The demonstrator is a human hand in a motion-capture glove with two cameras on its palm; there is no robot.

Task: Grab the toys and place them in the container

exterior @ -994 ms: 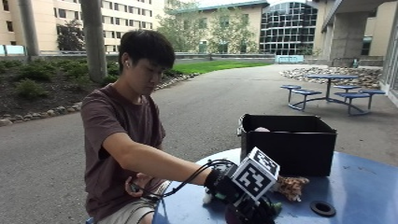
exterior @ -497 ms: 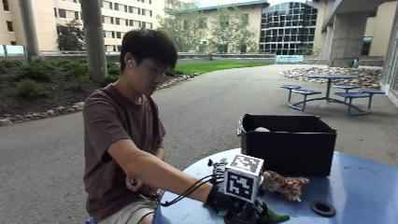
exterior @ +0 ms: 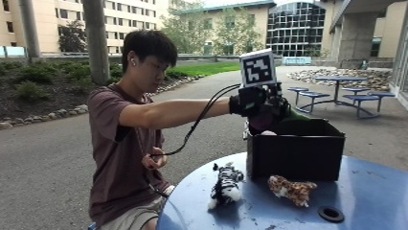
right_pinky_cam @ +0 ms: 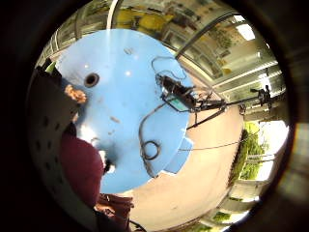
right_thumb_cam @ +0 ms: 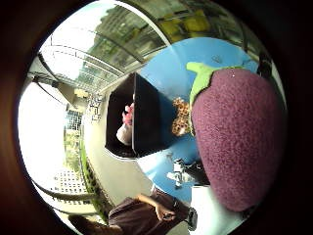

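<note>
My gloved right hand (exterior: pixel 255 103) is raised over the open black container (exterior: pixel 296 153) and grips a purple eggplant plush (exterior: pixel 263 123) with a green stem. The plush fills much of the thumb side palm view (right_thumb_cam: pixel 234 142), and its purple side shows beside the container wall (right_pinky_cam: pixel 82 166). Inside the container (right_thumb_cam: pixel 146 117) lies a pink and white toy (right_thumb_cam: pixel 126 122). A zebra toy (exterior: pixel 224 184) and a spotted leopard toy (exterior: pixel 291 188) lie on the blue round table (exterior: pixel 255 215) in front of the container. The leopard (right_thumb_cam: pixel 182 116) sits close to the container's wall.
A round hole (exterior: pixel 331 213) is set in the tabletop near the leopard. Cables and a small device (right_pinky_cam: pixel 178 92) lie on the far part of the table (right_pinky_cam: pixel 130 106). The person's bare left hand (exterior: pixel 153 160) holds a cable at the chest.
My right hand has risen from the tabletop with the eggplant plush and now hangs above the container. The outside camera has also shifted.
</note>
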